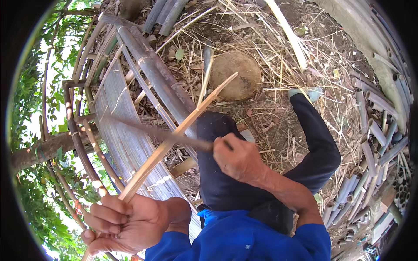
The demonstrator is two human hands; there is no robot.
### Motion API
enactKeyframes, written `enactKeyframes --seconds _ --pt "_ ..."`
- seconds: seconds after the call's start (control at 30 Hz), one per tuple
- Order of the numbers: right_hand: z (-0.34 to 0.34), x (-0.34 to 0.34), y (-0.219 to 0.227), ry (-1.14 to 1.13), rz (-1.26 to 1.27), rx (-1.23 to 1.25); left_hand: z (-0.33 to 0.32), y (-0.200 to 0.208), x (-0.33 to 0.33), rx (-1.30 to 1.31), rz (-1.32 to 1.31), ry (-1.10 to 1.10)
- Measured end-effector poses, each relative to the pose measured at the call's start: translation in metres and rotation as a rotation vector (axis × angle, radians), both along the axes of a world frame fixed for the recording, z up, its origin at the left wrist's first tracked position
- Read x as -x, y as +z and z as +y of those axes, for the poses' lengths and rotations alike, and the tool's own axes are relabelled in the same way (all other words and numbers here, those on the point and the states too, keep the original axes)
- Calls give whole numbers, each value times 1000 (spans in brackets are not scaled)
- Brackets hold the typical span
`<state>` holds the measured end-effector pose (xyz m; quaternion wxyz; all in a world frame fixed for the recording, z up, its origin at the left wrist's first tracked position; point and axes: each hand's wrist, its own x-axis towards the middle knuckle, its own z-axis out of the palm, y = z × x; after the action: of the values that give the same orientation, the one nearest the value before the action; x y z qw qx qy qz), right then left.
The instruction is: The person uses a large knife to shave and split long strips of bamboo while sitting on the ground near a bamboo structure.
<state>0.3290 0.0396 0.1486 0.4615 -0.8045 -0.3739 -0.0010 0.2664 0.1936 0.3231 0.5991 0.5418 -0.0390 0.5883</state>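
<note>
Grips a bamboo strip (153,160), slanting from lower left to upper centre of the frame, in the left hand (126,222); clasps a blurred, apparently bladed tool (150,132) across it with the right hand (239,156), mid-frame.

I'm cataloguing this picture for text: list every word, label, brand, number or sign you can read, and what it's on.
None: no text is readable anywhere.
The pale strip, round wooden block and blue shirt show no lettering; the dark blade is too blurred to tell.

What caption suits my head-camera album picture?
Left grip clutches a pale strip; right grip holds a blurred blade across it.
</note>
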Motion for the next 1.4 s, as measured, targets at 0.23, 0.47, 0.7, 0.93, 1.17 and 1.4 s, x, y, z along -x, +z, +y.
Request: enactKeyframes --seconds 0.23,0.47,0.7,0.93,1.17,1.4 --pt "3 -59 -60 -151 15 222 6 5 -6 -34 -2 -5" --pt "-12 -75 -143 -167 126 288 16 0 -12 -61 11 106" --pt "-86 -85 -257 -298 352 463 42 5 -1 0 -22 -81" --pt "-44 -69 -136 -262 451 447 25 6 -9 101 -110 -278" --pt "-2 2 55 107 -48 27 5 2 0 12 -76 -231" --pt "4 15 39 62 -145 -120 -7 -3 0 23 -91 -257"
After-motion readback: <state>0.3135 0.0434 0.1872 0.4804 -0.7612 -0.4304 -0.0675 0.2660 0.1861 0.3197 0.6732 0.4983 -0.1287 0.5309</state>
